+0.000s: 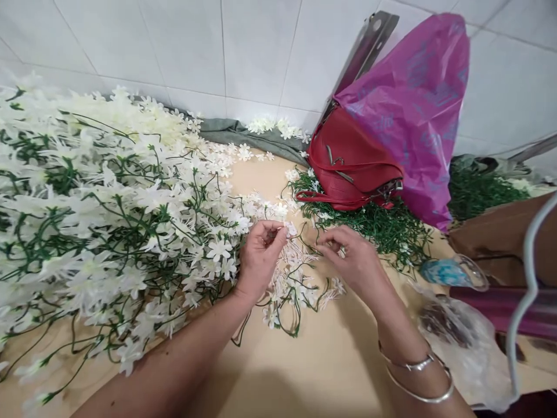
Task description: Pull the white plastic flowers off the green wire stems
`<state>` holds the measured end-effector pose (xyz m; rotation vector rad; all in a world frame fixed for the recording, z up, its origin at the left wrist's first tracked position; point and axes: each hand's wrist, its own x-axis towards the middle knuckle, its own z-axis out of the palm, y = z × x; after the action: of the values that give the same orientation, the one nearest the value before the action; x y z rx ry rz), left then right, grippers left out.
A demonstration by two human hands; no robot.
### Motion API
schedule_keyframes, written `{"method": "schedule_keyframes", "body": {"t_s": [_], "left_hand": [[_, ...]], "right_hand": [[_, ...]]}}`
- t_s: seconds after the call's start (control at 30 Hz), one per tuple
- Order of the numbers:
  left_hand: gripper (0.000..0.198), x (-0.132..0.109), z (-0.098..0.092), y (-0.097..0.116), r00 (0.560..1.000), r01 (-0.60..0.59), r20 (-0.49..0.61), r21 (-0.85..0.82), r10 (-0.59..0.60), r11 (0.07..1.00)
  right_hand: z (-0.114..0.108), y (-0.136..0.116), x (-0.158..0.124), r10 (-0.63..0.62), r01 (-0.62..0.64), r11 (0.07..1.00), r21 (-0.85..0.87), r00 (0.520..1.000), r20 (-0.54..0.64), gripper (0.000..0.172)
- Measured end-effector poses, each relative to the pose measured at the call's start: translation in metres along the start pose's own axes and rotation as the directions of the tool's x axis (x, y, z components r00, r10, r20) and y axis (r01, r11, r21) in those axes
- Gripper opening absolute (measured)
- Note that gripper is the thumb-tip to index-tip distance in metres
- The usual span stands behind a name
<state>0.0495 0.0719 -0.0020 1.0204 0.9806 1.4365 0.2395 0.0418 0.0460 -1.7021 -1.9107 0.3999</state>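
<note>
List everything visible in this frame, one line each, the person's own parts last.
artificial flower stems: large heap, white blooms on green, left of table
loose blossoms: small cluster, white, between the hands
green sprigs: pile, green, under the handbag
handbag: one, red, against the wall
plastic bag: one, magenta, behind the handbag
cloth: one, grey-green, along the wall
clear bag: one, transparent, right edge
table: one, tan
bangles: two, silver, right wrist
left hand: pinching a blossom
right hand: fingers curled over the blossoms

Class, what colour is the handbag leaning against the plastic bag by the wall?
Red handbag, clearest in the head view.
</note>
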Motion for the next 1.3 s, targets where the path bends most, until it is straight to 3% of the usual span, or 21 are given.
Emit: {"method": "schedule_keyframes", "body": {"t_s": [0.1, 0.17, 0.27, 0.4, 0.5, 0.6, 0.7, 0.87, 1.13, 1.3], "left_hand": [[0.017, 0.0, -0.001, -0.001, 1.0, 0.017, 0.007, 0.022, -0.017, 1.0], [0.016, -0.001, -0.002, 0.0, 1.0, 0.015, 0.017, 0.037, -0.016, 0.999], [0.014, -0.001, -0.003, 0.0, 1.0, -0.023, 0.01, 0.094, 0.022, 0.995], [0.017, -0.002, -0.004, 0.0, 0.999, -0.037, 0.014, 0.108, 0.036, 0.993], [0.018, -0.003, -0.003, -0.001, 1.0, -0.016, 0.016, 0.061, 0.015, 0.998], [0.017, -0.002, -0.004, -0.003, 0.999, -0.033, 0.016, 0.096, 0.031, 0.995], [0.016, -0.002, -0.005, -0.003, 0.998, -0.064, 0.022, 0.15, 0.062, 0.987], [0.015, -0.003, -0.006, -0.003, 0.986, -0.156, 0.089, 0.228, 0.139, 0.961], [0.016, -0.006, -0.004, 0.007, 0.921, -0.381, 0.202, 0.288, 0.333, 0.878], [0.014, -0.005, -0.004, 0.003, 0.968, -0.238, 0.148, 0.269, 0.205, 0.933]], "right_hand": [[0.006, -0.001, -0.007, -0.019, 0.022, 1.0, -0.014, 0.989, 0.148, 0.006], [0.011, 0.001, -0.009, 0.0, 0.012, 0.998, -0.065, 0.986, 0.169, 0.011], [0.015, 0.002, -0.01, -0.007, 0.011, 0.999, -0.04, 0.995, 0.101, 0.014], [0.011, -0.009, -0.007, -0.065, 0.07, 0.991, 0.117, 0.997, -0.052, 0.014], [0.01, -0.026, -0.001, 0.014, 0.013, 0.97, 0.245, 0.994, -0.109, 0.012], [0.018, -0.04, 0.008, 0.167, -0.136, 0.898, 0.419, 0.985, -0.038, 0.015], [0.031, -0.046, 0.014, 0.281, -0.269, 0.768, 0.581, 0.957, 0.072, 0.024], [0.044, -0.045, 0.019, 0.398, -0.363, 0.568, 0.739, 0.907, 0.14, 0.03], [0.033, -0.038, 0.021, 0.365, -0.458, 0.403, 0.792, 0.874, 0.32, 0.028], [0.033, -0.037, 0.017, 0.31, -0.418, 0.437, 0.796, 0.901, 0.303, 0.03]]}}
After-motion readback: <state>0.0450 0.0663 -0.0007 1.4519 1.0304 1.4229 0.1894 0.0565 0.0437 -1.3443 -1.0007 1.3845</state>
